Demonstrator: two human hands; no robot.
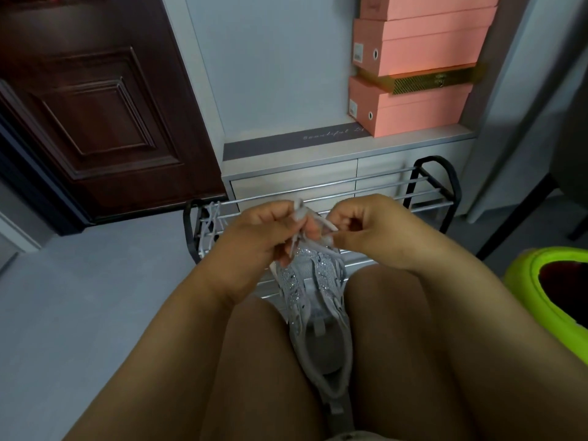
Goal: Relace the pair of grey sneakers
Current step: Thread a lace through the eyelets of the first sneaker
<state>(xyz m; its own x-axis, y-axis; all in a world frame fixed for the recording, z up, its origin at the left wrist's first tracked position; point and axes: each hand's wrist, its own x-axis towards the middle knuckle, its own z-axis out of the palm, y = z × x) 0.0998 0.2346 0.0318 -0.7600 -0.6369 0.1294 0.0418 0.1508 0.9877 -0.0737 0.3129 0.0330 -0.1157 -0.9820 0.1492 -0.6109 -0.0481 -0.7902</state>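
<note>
L hand [254, 232] & R hand [362, 227] each pinching grey flat lace [313, 218] near toe of sparkly grey mesh sneaker [313, 281] wedged btwn knees; est. early, upper eyelets looking empty, 2nd shoe not identifiable.

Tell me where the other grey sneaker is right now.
In the head view, the second sneaker sits at the left end of the shoe rack, just left of the left hand and below the brown door.

sneaker [318, 300] between the knees, rack [423, 186] ahead, boxes [420, 74] behind it.
</note>
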